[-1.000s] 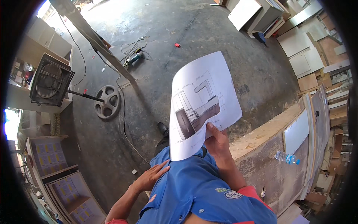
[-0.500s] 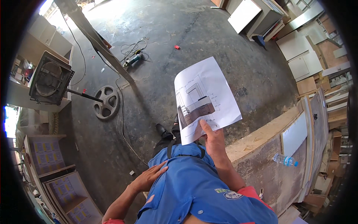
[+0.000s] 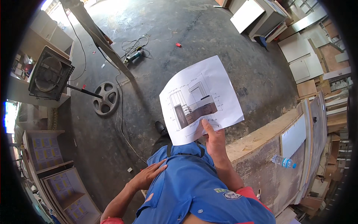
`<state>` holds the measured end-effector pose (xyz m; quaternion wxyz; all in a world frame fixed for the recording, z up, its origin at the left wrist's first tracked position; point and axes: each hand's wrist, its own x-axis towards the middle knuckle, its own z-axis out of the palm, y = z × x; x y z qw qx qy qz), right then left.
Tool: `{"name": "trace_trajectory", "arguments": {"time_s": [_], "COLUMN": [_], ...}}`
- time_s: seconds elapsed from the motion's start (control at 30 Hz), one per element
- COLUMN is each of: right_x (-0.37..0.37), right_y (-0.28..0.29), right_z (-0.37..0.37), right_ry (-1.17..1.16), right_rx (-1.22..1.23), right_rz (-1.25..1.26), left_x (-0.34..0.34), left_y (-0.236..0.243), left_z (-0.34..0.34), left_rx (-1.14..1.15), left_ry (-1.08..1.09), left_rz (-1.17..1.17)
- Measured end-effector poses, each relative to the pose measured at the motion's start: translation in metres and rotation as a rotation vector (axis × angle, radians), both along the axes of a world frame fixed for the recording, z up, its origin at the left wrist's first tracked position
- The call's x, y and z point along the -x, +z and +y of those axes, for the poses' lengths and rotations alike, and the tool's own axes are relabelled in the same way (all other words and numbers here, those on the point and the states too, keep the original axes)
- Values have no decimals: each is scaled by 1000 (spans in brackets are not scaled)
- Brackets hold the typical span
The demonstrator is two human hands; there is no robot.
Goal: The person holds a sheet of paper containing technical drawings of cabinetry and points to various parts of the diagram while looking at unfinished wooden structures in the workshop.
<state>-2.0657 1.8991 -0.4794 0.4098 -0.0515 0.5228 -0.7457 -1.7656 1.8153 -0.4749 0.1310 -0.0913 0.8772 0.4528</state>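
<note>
A white sheet of paper (image 3: 223,86) printed with a drawing of cabinets and measurement lines is in my right hand (image 3: 215,140). My thumb presses on its lower edge while the other fingers are behind it, mostly hidden. The sheet curves a little and stands out over the floor in front of my waist. My left hand (image 3: 150,174) lies on the side of my blue shirt (image 3: 182,175), fingers stretched out, with nothing in it.
Right of me runs a worn wooden bench (image 3: 253,168) bearing a plastic water bottle (image 3: 284,161). A fan (image 3: 50,74) on a round base (image 3: 106,99) stands at the left. Ahead, a corded power tool (image 3: 133,56) lies on the floor, its cable coiled. Shelves (image 3: 61,186) stand lower left.
The paper's left side has opened out to the left, so more of the drawing shows. My right hand keeps its hold, and my left hand stays on the shirt.
</note>
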Motion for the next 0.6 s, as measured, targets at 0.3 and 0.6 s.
{"name": "trace_trajectory", "arguments": {"time_s": [0.3,0.6], "right_x": [1,1], "right_y": [-5,-3], "right_z": [1,1], "right_ry": [-23,-22], "right_rx": [6,30], "right_rz": [-41,-61], "left_x": [-4,-4], "left_y": [-6,-6], "left_z": [0,2], "left_rx": [9,3], "left_ry": [16,36], "left_rz": [19,36]}}
